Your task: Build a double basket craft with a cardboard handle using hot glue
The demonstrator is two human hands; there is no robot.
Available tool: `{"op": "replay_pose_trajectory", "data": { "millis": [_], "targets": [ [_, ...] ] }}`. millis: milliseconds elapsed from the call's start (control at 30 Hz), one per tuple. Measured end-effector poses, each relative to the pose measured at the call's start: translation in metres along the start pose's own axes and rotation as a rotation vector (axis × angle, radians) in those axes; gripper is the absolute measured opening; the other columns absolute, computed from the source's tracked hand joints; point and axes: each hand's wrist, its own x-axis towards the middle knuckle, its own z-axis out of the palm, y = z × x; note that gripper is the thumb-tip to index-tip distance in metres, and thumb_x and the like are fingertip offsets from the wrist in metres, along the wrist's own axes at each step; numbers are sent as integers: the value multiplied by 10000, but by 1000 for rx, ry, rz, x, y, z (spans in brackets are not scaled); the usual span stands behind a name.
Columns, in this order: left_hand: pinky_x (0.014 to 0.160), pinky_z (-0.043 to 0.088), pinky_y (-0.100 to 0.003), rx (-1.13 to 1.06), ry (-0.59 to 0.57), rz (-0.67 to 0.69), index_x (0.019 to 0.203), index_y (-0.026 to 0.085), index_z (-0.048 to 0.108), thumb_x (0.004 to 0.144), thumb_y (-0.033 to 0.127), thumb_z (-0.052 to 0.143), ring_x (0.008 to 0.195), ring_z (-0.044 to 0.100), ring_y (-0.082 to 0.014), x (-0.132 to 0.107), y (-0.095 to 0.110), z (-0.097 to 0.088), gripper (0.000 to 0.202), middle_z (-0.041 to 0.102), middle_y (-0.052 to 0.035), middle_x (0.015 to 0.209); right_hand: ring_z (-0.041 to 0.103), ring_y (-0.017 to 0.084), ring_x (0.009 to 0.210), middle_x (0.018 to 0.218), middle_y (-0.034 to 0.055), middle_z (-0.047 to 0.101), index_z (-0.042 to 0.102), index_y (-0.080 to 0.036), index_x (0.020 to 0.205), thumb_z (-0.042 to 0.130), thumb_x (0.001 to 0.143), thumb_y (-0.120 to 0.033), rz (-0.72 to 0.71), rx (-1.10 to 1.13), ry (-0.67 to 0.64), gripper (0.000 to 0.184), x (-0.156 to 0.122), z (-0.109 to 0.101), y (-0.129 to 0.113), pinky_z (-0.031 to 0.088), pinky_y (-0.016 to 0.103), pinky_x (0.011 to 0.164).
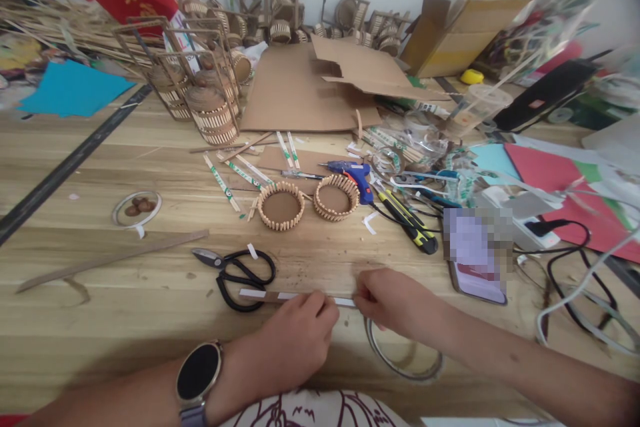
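Note:
A narrow brown cardboard strip [271,296] with white tape pieces [345,301] along it lies across the table in front of me. My left hand [303,333], with a watch on its wrist, is closed and its fingers press on the strip's middle. At the strip's right end my right hand [383,300] is curled in a pinch on the white tape; its fingertips are partly hidden. A roll of tape [433,372] lies just below my right hand. Black-handled scissors [240,277] lie with their blades apart, close to the strip's left end.
Two round baskets of short sticks [281,207] stand ahead, near a blue glue gun [350,172] and a yellow-black utility knife [407,220]. A phone [475,260] and cables lie right. Left are a long brown strip [115,259] and a tape ring [160,203] around brown beads.

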Motion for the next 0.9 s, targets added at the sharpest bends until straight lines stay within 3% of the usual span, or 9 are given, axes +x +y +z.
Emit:
{"op": "replay_pose_trajectory", "data": {
  "millis": [433, 800, 900],
  "targets": [
    [715, 512, -317, -15, -24, -5, 989, 90, 680, 951, 153, 516, 939, 547, -220, -1, -1, 0, 180, 609, -123, 1139, 536, 134, 571, 657, 57, 689, 669, -149, 665, 473, 855, -142, -44, 81, -13, 273, -4, 1, 7, 304, 233, 533],
    [663, 476, -315, -3, 113, -38, 970, 107, 662, 952, 142, 502, 891, 526, -210, -2, -1, 13, 165, 608, -96, 1066, 578, 162, 663, 742, 58, 712, 709, -160, 730, 509, 835, -151, -69, 59, 56, 226, -4, 6, 11, 314, 247, 571],
    [673, 472, -316, 7, 91, -23, 975, 102, 658, 951, 143, 509, 895, 528, -213, -2, -1, 11, 157, 610, -104, 1080, 594, 157, 657, 740, 46, 717, 721, -169, 751, 530, 834, -158, -71, 103, 50, 209, -6, 3, 9, 337, 238, 578]
  ]
}}
